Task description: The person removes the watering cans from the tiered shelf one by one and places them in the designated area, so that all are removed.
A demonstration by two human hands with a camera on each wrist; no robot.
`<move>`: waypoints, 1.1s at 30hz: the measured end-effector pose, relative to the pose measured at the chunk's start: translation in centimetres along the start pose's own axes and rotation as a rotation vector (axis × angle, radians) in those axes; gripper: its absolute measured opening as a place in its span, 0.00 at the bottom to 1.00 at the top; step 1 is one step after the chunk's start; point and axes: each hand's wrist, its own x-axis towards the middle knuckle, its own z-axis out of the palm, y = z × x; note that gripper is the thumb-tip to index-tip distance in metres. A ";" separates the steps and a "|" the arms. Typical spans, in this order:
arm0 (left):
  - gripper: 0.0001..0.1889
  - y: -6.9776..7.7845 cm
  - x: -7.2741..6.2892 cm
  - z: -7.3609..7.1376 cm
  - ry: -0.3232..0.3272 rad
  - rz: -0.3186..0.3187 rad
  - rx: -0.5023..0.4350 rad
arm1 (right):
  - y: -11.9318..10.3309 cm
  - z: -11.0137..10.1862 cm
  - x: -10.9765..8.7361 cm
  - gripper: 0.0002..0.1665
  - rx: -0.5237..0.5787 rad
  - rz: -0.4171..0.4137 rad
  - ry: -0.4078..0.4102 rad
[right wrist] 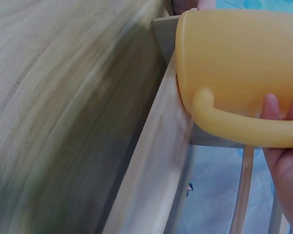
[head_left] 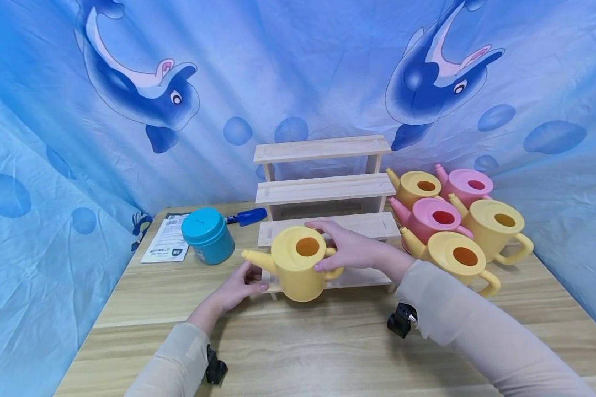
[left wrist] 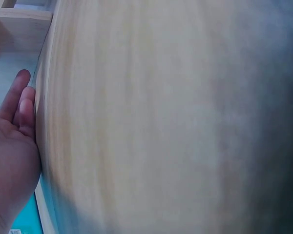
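Observation:
A yellow watering can [head_left: 298, 275] stands upright at the left part of the lowest step of a wooden tiered shelf [head_left: 323, 193], its spout pointing left. My right hand [head_left: 345, 248] holds it on the handle side; in the right wrist view, fingertips [right wrist: 271, 106] show between the can's wall and its handle [right wrist: 244, 130]. Whether the can's base bears fully on the step is unclear. My left hand [head_left: 234, 288] is at the shelf's lower left end, below the spout. In the left wrist view its fingers [left wrist: 12, 100] look loosely extended; contact with the wood is unclear.
On the right stand several watering cans, yellow [head_left: 457, 256] and pink [head_left: 434, 216]. Left of the shelf are a teal lidded tub [head_left: 208, 237], a blue toy shovel [head_left: 250, 216] and a printed sheet [head_left: 166, 242]. A blue dolphin curtain [head_left: 298, 71] hangs behind the table [head_left: 308, 342].

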 end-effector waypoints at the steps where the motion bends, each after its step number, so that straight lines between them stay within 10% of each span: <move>1: 0.29 0.1 0.0 0.0 0.002 -0.001 -0.002 | 0.1 0.0 0.0 0.56 -0.003 -0.002 0.000; 15: 0.33 -0.5 0.2 0.2 0.002 0.020 -0.029 | 0.9 -0.7 -1.8 0.56 -0.034 0.016 0.081; 33: 0.29 2.7 -1.2 0.1 -0.026 0.026 -0.048 | 0.0 -3.4 -6.0 0.53 -0.054 0.022 0.203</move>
